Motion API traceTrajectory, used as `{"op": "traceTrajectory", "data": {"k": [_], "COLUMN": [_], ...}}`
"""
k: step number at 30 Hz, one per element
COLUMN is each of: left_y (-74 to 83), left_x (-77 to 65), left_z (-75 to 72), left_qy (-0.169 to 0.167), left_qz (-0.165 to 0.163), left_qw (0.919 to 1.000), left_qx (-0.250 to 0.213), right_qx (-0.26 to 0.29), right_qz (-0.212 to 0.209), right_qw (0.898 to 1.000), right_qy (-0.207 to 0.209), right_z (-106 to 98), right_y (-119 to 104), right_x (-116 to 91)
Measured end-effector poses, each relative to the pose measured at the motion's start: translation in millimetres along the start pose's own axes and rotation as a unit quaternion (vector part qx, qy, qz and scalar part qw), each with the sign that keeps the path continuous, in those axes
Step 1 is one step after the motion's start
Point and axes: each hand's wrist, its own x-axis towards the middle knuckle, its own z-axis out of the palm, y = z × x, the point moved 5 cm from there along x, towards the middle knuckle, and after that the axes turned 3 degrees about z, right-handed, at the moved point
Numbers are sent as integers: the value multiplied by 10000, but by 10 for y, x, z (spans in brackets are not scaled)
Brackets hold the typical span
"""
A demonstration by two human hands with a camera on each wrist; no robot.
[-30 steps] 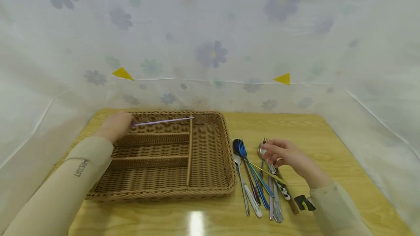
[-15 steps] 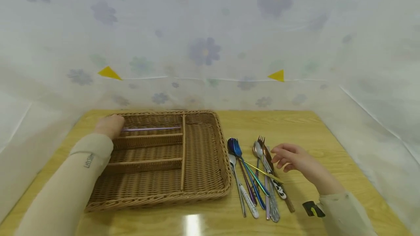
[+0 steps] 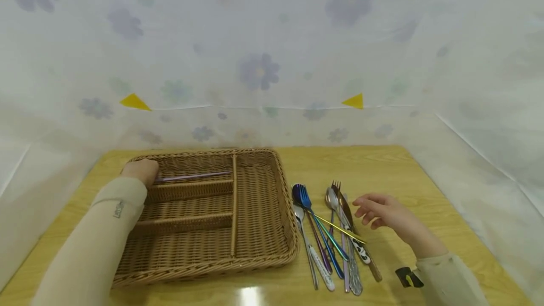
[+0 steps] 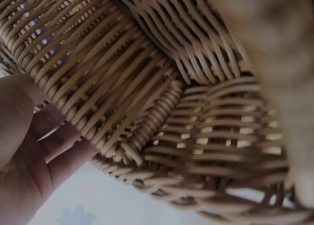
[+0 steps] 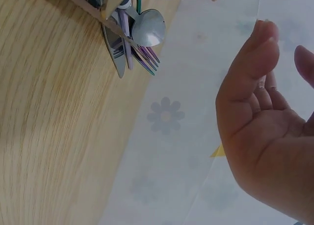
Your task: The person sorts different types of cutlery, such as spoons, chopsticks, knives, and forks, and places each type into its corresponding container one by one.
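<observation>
My left hand [image 3: 142, 172] is down at the left end of the back left compartment of a wicker basket [image 3: 257, 262]. It holds a slim lilac stick [image 3: 193, 176] that stretches right along that compartment, the far tip near the crosswise divider. In the left wrist view, woven wicker hides the fingertips of the left hand [image 4: 29, 141]. My right hand [image 3: 388, 214] hovers just right of a cutlery pile, fingers loosely bent and holding nothing. The pile has a blue fork [image 3: 304, 197], a silver spoon [image 3: 332, 199], a cow-patterned handle [image 3: 361, 252] and a yellow-gold piece [image 3: 340, 227].
Low dividers split the basket's left part into three compartments, with one tall compartment on its right. The wooden table [image 3: 378, 164] carries basket and cutlery. White flower-printed sheeting [image 3: 259, 22] surrounds it at the back and sides. Two yellow triangles [image 3: 353, 101] mark the back sheet.
My left hand has lowered the lilac stick from above the back left compartment down into it. My right hand has drawn back to the right, off the cutlery. The head view has shifted slightly.
</observation>
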Motion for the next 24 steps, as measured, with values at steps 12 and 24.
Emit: {"op": "traceTrajectory", "data": {"k": [12,24], "left_y": [94,767], "left_x": [-29,-402], "left_z": [-119,-531], "left_qy": [144,1268], "left_qz": [213,890], "left_qw": [9987,9877], "left_qx": [-433,-196], "right_qx": [-539,-2949], "right_qz": [89,515], "right_qw": [9983,9519], "right_qy": [197,650], "right_z": [7,242], "right_y": [-20,79], "right_x": [18,499]}}
